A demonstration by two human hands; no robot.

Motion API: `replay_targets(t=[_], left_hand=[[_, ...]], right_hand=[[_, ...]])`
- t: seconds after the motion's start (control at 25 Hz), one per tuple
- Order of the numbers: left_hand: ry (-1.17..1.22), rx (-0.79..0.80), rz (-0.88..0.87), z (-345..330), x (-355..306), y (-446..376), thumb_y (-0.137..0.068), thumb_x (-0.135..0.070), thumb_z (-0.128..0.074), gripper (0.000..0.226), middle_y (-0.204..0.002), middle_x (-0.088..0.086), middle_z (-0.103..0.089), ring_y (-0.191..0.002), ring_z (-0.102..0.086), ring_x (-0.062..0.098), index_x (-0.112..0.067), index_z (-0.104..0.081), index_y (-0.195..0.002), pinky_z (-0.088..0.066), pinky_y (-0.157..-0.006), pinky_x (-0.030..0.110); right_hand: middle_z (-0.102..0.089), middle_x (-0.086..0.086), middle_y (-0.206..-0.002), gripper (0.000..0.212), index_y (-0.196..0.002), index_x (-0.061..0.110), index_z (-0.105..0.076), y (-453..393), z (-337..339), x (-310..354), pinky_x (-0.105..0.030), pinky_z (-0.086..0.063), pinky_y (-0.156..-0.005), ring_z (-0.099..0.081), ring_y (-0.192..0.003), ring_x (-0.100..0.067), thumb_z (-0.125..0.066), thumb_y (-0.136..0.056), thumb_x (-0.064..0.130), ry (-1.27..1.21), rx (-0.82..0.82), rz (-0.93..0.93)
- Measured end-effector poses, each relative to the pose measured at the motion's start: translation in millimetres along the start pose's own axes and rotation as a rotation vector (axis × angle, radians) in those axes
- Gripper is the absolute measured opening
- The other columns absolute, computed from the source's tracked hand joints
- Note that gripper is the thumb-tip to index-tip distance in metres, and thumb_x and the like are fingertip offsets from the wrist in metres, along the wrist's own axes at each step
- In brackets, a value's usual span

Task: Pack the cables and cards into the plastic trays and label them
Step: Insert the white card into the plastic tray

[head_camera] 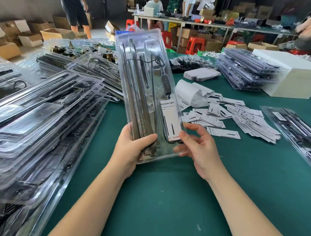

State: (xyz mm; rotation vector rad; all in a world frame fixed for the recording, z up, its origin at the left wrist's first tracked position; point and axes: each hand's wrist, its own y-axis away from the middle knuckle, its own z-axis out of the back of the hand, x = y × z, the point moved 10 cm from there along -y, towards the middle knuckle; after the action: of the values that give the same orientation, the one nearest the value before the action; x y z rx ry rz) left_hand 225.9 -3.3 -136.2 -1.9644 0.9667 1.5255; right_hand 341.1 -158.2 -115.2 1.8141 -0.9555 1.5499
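Note:
I hold a long clear plastic tray (141,67) upright above the green table. Inside it lie dark light bars, a black cable with an inline controller (166,78), and a white card (169,118) printed "Grow Light". My left hand (132,147) grips the tray's lower left, thumb across its front. My right hand (199,148) holds the lower right edge, with the thumb at the card's bottom corner and fingers behind the plastic.
Tall heaps of filled clear trays (44,116) crowd the left side. Loose white cards (240,119) lie scattered at right, beside another tray (296,129). A tray stack (246,70) and a white box (295,75) stand behind. People and cardboard boxes fill the background.

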Motion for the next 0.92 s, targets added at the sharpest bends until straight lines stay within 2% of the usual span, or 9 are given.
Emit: replay_targets(t=[0.08,0.16,0.28,0.4,0.52,0.64,0.8,0.92], left_hand=[[0.109,0.020,0.051,0,1,2,-0.061,-0.005,-0.086,0.054,-0.100,0.018,-0.072,-0.082,-0.072,0.029,-0.009,-0.057,-0.106,-0.059,-0.064,0.036],[0.113,-0.003,0.057,3,2,2,-0.052,-0.008,-0.091,0.067,-0.101,0.016,-0.072,-0.091,-0.071,0.033,-0.009,-0.057,-0.110,-0.058,-0.076,0.048],[0.062,-0.071,0.003,9,-1,2,-0.052,-0.009,-0.089,0.067,-0.101,0.013,-0.073,-0.094,-0.070,0.033,-0.010,-0.056,-0.110,-0.056,-0.083,0.050],[0.084,-0.081,-0.009,12,-3,3,-0.047,-0.011,-0.093,0.070,-0.100,0.013,-0.073,-0.091,-0.071,0.032,-0.012,-0.056,-0.107,-0.058,-0.076,0.044],[0.053,-0.074,-0.035,13,-6,2,-0.051,-0.010,-0.091,0.063,-0.098,0.012,-0.074,-0.082,-0.072,0.028,-0.012,-0.058,-0.105,-0.057,-0.060,0.031],[0.026,-0.078,-0.058,14,-6,1,-0.060,-0.001,-0.087,0.053,-0.096,0.008,-0.074,-0.087,-0.072,0.026,-0.014,-0.059,-0.103,-0.058,-0.064,0.032],[-0.016,-0.084,-0.073,16,-7,2,-0.060,-0.002,-0.088,0.055,-0.094,0.006,-0.075,-0.087,-0.073,0.025,-0.014,-0.058,-0.105,-0.059,-0.066,0.034],[-0.029,-0.069,-0.095,15,-7,1,-0.059,-0.003,-0.088,0.054,-0.094,0.006,-0.075,-0.086,-0.073,0.025,-0.017,-0.060,-0.103,-0.059,-0.065,0.034]], right_hand=[[-0.075,-0.007,-0.085,0.023,-0.102,0.022,-0.060,3,-7,1,-0.022,-0.050,-0.047,-0.068,-0.053,-0.018,-0.069,-0.081,0.022,-0.002,0.057,0.002],[-0.075,-0.008,-0.086,0.026,-0.104,0.022,-0.060,4,-12,1,-0.022,-0.050,-0.047,-0.068,-0.054,-0.018,-0.069,-0.079,0.022,-0.001,0.080,-0.006],[-0.075,-0.006,-0.085,0.038,-0.108,0.024,-0.062,5,-15,-2,-0.022,-0.051,-0.049,-0.068,-0.056,-0.018,-0.075,-0.073,0.020,-0.024,0.095,-0.054],[-0.074,-0.007,-0.082,0.054,-0.114,0.028,-0.062,7,-19,-10,-0.022,-0.052,-0.056,-0.067,-0.062,-0.017,-0.079,-0.065,0.012,-0.042,0.142,-0.144],[-0.074,-0.009,-0.085,0.046,-0.117,0.017,-0.062,10,-22,-19,-0.020,-0.053,-0.058,-0.068,-0.066,-0.015,-0.074,-0.076,-0.001,-0.019,0.172,-0.233],[-0.073,-0.010,-0.088,0.034,-0.112,0.007,-0.066,13,-21,-24,-0.019,-0.054,-0.060,-0.069,-0.070,-0.015,-0.071,-0.080,-0.004,0.017,0.190,-0.280],[-0.074,-0.013,-0.093,0.034,-0.111,0.013,-0.066,14,-23,-24,-0.019,-0.054,-0.064,-0.070,-0.074,-0.015,-0.070,-0.082,-0.005,0.141,0.223,-0.259],[-0.075,-0.011,-0.089,0.035,-0.110,0.015,-0.064,13,-22,-24,-0.021,-0.055,-0.064,-0.071,-0.073,-0.016,-0.070,-0.082,-0.005,0.201,0.191,-0.228]])
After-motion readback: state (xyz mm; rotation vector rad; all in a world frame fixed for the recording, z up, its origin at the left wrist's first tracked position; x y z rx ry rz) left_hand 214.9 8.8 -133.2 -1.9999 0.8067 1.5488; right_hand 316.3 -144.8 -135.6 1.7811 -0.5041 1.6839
